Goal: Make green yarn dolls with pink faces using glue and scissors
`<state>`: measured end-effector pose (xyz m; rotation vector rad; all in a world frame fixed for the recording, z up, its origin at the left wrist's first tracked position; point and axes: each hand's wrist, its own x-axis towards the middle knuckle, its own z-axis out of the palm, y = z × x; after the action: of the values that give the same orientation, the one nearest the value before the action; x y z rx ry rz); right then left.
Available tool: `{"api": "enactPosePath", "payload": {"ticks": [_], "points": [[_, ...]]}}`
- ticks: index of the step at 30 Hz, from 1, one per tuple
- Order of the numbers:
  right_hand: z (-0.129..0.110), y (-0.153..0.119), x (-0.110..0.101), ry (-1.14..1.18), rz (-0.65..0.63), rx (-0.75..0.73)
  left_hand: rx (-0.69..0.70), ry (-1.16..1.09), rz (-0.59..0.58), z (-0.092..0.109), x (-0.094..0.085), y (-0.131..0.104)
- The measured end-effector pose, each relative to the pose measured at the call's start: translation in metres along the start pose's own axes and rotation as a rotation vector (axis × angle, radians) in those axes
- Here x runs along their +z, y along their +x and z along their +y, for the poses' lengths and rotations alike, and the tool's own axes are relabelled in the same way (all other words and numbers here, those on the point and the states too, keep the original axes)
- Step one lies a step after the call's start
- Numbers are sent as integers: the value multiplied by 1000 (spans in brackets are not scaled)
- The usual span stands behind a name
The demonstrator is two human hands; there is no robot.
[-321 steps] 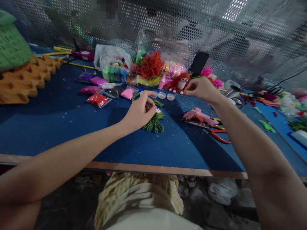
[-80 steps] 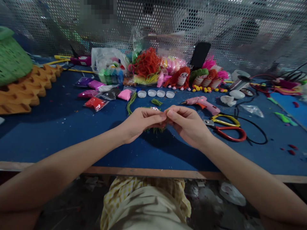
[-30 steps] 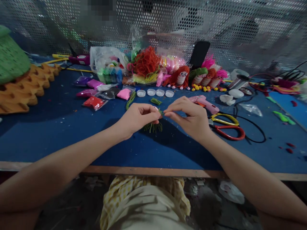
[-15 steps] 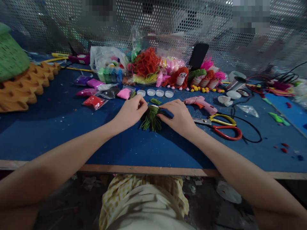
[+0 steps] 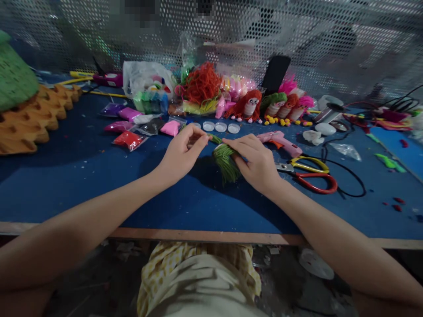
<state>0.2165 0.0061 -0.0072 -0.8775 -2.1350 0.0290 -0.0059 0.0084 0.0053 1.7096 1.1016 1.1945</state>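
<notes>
My right hand point(image 5: 259, 164) grips a bundle of green yarn point(image 5: 226, 165) between thumb and fingers. The bundle's bound top faces the left hand, and its loose strands hang down over the table. My left hand point(image 5: 185, 152) is closed in a pinch, its fingertips at the left end of a short green yarn piece point(image 5: 216, 138) just beyond the bundle. Scissors point(image 5: 313, 176) with one yellow and one red handle lie beside my right hand, their blades partly hidden by it. Behind that hand rests a pink glue gun point(image 5: 284, 143).
Small round clear lids point(image 5: 220, 127) sit in a row beyond the hands. Yarn-haired dolls point(image 5: 251, 108) stand farther back near a black phone point(image 5: 276, 75). Colored packets point(image 5: 130, 140) lie at left, near an orange egg tray point(image 5: 39, 116). A black cord point(image 5: 358, 180) curls at right.
My right hand has raised and tilted the yarn bundle, moving it slightly right. My left hand has moved right, bringing its fingertips to the short green yarn piece.
</notes>
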Motion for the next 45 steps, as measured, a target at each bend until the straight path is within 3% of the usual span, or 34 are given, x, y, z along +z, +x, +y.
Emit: {"api": "enactPosePath", "payload": {"ticks": [5, 10, 15, 23, 28, 32, 34, 36, 38, 42, 45], "points": [[-1, 0, 1, 157, -1, 77, 47, -158, -223, 5, 0, -4], [-2, 1, 3, 307, 7, 203, 143, -114, -391, 9, -2, -7], [-1, 1, 3, 316, 42, 251, 178, -33, -433, 8, -1, -9], [0, 3, 3, 332, -47, 210, 241, 45, -413, 8, -1, -9], [15, 18, -34, 137, -121, 124, 394, 132, -370, 1, -3, -8], [48, 16, -75, -463, -129, 404, 441, 226, -298, -1, -2, -8], [64, 9, -82, -676, -319, 608, 462, 285, -262, 0, -2, -8], [77, 2, -80, -735, -503, 721, 491, 324, -245, -1, -2, -8], [84, -2, -74, -737, -571, 765, 521, 349, -253, -1, -2, -8], [85, -3, -71, -712, -464, 804, 561, 395, -287, -2, -3, -8], [76, -2, -74, -735, -316, 811, 563, 390, -287, -2, -3, -8]]}}
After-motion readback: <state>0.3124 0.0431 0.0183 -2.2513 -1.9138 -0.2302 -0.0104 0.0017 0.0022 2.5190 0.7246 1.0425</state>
